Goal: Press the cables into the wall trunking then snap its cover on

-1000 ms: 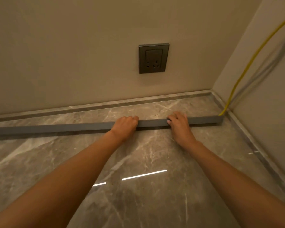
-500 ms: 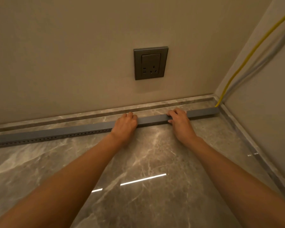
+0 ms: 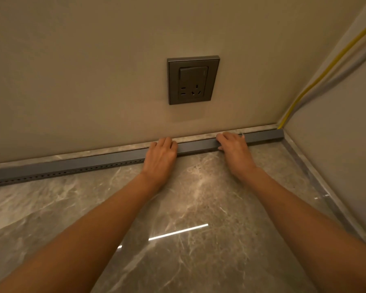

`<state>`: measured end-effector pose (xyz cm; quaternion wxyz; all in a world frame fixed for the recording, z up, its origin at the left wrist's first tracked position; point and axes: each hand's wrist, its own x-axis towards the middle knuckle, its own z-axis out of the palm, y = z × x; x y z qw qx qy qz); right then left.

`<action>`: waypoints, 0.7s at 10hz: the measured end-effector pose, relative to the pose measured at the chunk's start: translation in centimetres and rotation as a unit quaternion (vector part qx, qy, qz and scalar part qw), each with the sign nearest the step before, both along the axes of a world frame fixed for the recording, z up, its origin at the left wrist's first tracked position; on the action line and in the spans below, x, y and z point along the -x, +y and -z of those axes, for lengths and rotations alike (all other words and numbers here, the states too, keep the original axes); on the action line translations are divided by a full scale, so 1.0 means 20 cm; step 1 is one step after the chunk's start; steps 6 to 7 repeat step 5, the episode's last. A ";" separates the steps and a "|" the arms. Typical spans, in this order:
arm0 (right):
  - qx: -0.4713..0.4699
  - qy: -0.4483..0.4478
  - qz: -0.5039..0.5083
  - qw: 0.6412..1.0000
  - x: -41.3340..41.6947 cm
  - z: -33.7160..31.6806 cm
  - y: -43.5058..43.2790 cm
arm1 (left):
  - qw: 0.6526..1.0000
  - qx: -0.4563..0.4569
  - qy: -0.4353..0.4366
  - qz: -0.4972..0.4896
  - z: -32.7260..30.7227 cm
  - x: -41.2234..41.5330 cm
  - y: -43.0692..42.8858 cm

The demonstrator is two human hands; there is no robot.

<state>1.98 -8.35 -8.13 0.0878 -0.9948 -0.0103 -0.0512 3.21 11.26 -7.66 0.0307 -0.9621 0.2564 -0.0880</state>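
A long grey trunking (image 3: pixel 72 166) with its cover on lies on the marble floor against the skirting of the far wall, its right end in the corner. A row of small holes runs along its lower front edge on the left part. My left hand (image 3: pixel 160 157) rests on it near the middle, fingers curled over the top. My right hand (image 3: pixel 234 146) lies on it further right, fingers over the top edge. A yellow cable (image 3: pixel 317 79) comes down the right wall and enters the trunking's right end; the cable inside is hidden.
A dark wall socket (image 3: pixel 192 80) sits on the far wall above my hands. A marble skirting (image 3: pixel 125 147) runs along both walls. The glossy marble floor (image 3: pixel 178 208) reflects a strip of light.
The trunking has slid away from me across the floor until it sits against the far wall's skirting, with both hands still on it. The camera has moved closer.
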 end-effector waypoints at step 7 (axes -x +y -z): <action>0.119 0.042 0.073 0.989 0.02 -0.06 0.09 | 0.995 -0.036 0.076 -0.058 -0.12 -0.02 -0.06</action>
